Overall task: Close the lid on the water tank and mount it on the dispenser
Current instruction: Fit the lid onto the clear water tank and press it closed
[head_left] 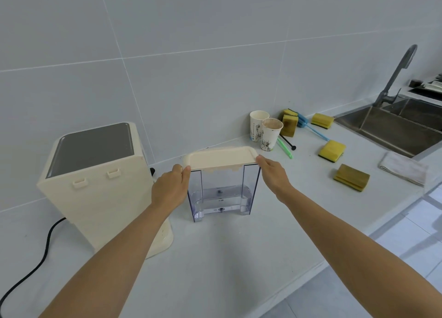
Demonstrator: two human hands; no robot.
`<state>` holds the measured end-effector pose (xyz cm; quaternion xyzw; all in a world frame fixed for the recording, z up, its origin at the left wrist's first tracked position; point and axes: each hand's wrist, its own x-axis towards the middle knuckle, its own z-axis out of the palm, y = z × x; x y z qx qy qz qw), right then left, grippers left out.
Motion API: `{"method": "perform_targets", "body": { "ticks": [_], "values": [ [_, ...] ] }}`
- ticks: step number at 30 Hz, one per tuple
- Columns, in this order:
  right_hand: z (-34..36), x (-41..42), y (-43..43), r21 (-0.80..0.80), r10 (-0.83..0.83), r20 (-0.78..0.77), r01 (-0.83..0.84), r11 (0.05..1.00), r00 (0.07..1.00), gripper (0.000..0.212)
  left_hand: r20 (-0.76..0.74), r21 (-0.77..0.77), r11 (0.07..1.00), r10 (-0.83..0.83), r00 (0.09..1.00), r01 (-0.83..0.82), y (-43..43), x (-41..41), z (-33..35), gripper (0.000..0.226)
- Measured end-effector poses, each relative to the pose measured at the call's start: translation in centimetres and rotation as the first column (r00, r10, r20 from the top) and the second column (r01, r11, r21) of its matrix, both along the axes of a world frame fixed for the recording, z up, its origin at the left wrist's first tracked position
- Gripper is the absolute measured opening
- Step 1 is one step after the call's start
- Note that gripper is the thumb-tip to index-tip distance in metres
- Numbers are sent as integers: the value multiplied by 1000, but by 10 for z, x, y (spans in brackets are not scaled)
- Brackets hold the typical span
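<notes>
Cream lid (221, 158), judged light and rigid, is gripped at its short ends by left hand (171, 188) and right hand (272, 172) atop clear tank (222, 195), centre frame.

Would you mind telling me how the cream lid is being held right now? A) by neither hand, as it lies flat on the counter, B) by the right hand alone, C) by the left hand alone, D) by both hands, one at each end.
D: the left hand and the right hand each grip one end of the lid, at the top of the clear water tank.
</notes>
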<state>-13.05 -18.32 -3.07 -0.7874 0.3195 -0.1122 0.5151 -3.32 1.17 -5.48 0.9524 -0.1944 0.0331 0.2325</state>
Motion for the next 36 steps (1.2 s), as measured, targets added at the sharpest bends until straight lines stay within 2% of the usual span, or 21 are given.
{"method": "perform_targets", "body": {
  "ticks": [6,10,14,17,23,27,30,36],
  "values": [
    [-4,1,-6,-36,88,-72,-91,995,993,52,-73,-42,999,11,997,-14,0,-2,-2,36],
    [0,10,-9,-44,117,-113,-122,992,987,60,-220,-211,974,36,975,-84,-3,-8,0,43],
    [12,24,-9,-134,161,-93,-172,976,983,61,-431,-448,867,6,902,-219,-10,-22,8,50],
    [19,38,-10,-167,211,-98,-225,960,973,62,-570,-540,760,-14,821,-362,-16,-33,7,60],
    [20,60,-14,-123,277,-214,-308,944,937,57,-738,-517,680,-47,673,-519,-33,-40,7,74],
    [15,66,-18,-125,294,-249,-332,935,923,32,-766,-488,662,-13,643,-568,-48,-37,8,81],
    [13,65,-19,-157,294,-267,-343,926,918,21,-773,-484,636,11,634,-601,-55,-33,7,87],
    [13,55,-20,-207,290,-307,-361,909,906,42,-768,-472,633,46,638,-614,-63,-15,1,95]
  ]
}}
